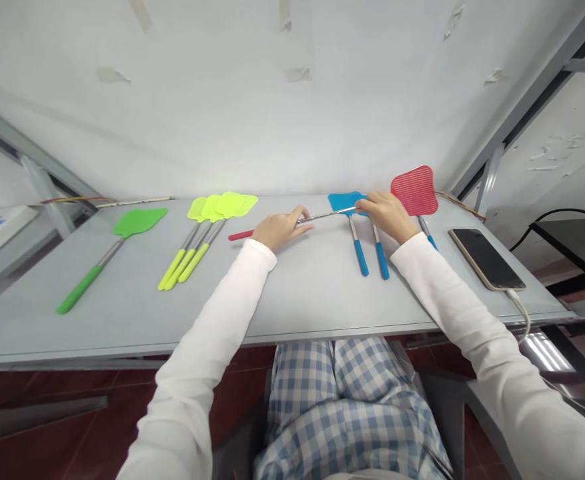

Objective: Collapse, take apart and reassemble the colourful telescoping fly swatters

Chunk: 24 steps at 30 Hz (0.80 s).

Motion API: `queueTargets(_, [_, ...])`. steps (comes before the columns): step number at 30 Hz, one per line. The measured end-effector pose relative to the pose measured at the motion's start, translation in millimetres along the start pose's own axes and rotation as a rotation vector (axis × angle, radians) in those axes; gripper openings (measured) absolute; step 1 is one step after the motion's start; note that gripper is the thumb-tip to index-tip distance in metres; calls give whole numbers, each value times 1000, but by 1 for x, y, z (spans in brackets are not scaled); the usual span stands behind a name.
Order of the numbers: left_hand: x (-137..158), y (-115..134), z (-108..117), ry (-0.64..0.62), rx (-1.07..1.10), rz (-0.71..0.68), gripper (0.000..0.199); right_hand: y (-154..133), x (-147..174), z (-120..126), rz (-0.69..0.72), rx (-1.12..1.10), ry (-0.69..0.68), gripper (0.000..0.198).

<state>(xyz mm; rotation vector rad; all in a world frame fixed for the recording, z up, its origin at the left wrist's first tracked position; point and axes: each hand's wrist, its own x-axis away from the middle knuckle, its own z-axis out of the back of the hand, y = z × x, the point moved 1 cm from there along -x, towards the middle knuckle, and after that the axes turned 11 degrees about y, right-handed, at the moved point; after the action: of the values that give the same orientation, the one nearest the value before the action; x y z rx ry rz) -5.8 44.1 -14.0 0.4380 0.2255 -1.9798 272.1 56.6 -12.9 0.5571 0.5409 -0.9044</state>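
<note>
A red fly swatter is held crosswise above the table, its red handle [241, 235] poking out left of my left hand [278, 230]. That hand is closed around the swatter where the handle meets the metal rod [329, 215]. My right hand [389, 215] pinches the rod farther along. Beyond it shows the red mesh head [415, 191], and my fingers hide where rod and head join. Under and beside my right hand lie blue fly swatters [361, 257], one partly covered by the red head, with a blue handle [428, 235] sticking out.
Several yellow fly swatters [187, 257] lie side by side left of centre. A green fly swatter [87, 287] is farther left. At the right, a phone [487, 259] rests with a white cable [521, 307] plugged in. A white wall [212, 113] stands behind the grey table [312, 300].
</note>
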Motion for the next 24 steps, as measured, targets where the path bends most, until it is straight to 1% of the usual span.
queueTargets(3, [3, -34, 7, 50, -92, 88, 43, 35, 11, 6, -86, 93, 48, 39])
queueTargets(5, [6, -58, 11, 86, -156, 153, 41, 58, 20, 9, -174, 159, 70, 40])
queueTargets(8, [10, -83, 14, 110, -189, 207, 39, 76, 29, 7, -245, 186, 75, 41])
queueTargets(10, [12, -88, 14, 100, -194, 226, 37, 77, 30, 4, -259, 171, 80, 41])
queueTargets(14, [12, -88, 12, 85, -183, 258, 32, 65, 25, 2, -254, 148, 85, 37])
queueTargets(16, [13, -92, 11, 94, -179, 295, 30, 61, 25, 4, -284, 168, 101, 34])
queueTargets(19, [14, -102, 11, 118, -209, 355, 26, 65, 30, 6, -435, 236, 165, 31])
queueTargets(21, [15, -108, 12, 131, -246, 350, 25, 70, 35, 6, -540, 267, 195, 32])
queueTargets(23, [16, -112, 14, 138, -280, 330, 27, 74, 39, 6, -599, 282, 201, 29])
queueTargets(24, [18, -113, 16, 138, -295, 332, 30, 75, 40, 6, -603, 287, 197, 26])
